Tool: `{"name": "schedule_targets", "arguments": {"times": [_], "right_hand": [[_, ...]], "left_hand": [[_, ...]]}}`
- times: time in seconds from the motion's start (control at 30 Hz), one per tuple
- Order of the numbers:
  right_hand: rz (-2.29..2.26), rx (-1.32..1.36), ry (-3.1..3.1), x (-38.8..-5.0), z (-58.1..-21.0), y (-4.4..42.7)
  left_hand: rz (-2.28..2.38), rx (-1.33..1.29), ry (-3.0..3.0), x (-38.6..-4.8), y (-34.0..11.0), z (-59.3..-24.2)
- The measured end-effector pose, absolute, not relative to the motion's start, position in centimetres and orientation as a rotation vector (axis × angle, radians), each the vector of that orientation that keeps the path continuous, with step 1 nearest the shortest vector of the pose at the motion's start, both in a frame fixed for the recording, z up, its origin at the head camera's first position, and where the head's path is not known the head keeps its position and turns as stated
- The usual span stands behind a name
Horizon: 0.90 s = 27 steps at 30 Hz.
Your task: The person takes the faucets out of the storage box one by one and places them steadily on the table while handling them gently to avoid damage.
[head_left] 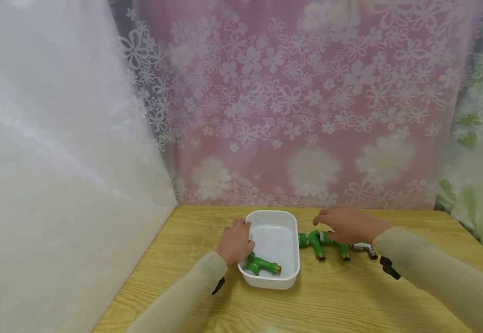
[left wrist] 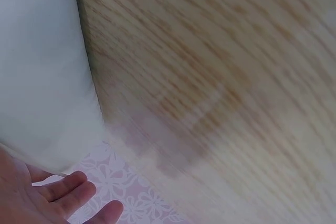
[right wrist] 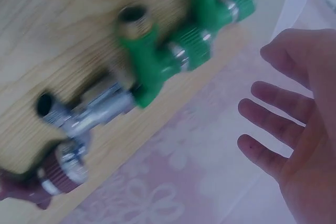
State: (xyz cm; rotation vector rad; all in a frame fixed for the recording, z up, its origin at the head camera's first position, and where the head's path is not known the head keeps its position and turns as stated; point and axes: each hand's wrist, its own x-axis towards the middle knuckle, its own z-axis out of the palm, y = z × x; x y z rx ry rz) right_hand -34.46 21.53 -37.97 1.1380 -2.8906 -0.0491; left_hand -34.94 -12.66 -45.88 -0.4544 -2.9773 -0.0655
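Observation:
My left hand [head_left: 235,241] rests at the left rim of a white plastic basin [head_left: 295,249], its thumb over the inside. The left wrist view shows its fingers loosely spread beside the basin. A green tap [head_left: 265,265] with a brass end lies inside, near the front. To the right, my right hand [head_left: 347,225] hovers above two green taps lying in a row, one nearer the basin [head_left: 316,243] and one partly under the hand [head_left: 344,251]. Its fingers are apart and hold nothing in the right wrist view.
A chrome tap [head_left: 363,249] lies right of the green ones, and a dark red tap [right wrist: 58,177] lies beyond it, hidden by the arm in the head view. Flowered curtain [head_left: 308,115] hangs behind the wooden table [head_left: 174,282]. White sheeting [head_left: 70,162] stands at the left.

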Motion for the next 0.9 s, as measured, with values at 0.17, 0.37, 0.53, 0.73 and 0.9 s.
{"name": "schedule_targets", "arguments": {"times": [0.17, 0.37, 0.53, 0.73, 0.9], "right_hand": [[-0.071, 1.216, -2.863, -34.4, -37.9, 19.3], [-0.085, 1.278, -2.861, -34.0, -37.5, 17.2], [-0.088, 1.322, -2.869, -34.0, -37.6, 15.8], [-0.068, 1.353, -2.868, -34.1, -38.0, 14.2], [-0.077, 1.4, -2.879, -33.9, -38.2, 12.7]], "left_hand": [[-0.064, -0.45, -2.987, -34.9, -12.6, -45.8], [-0.069, -0.443, -2.994, -35.0, -12.5, -45.9], [-0.07, -0.436, -2.979, -35.1, -12.6, -45.9], [-0.09, -0.435, -2.982, -35.1, -12.6, -45.9], [-0.086, -0.429, -2.986, -35.0, -12.5, -45.8]]}}
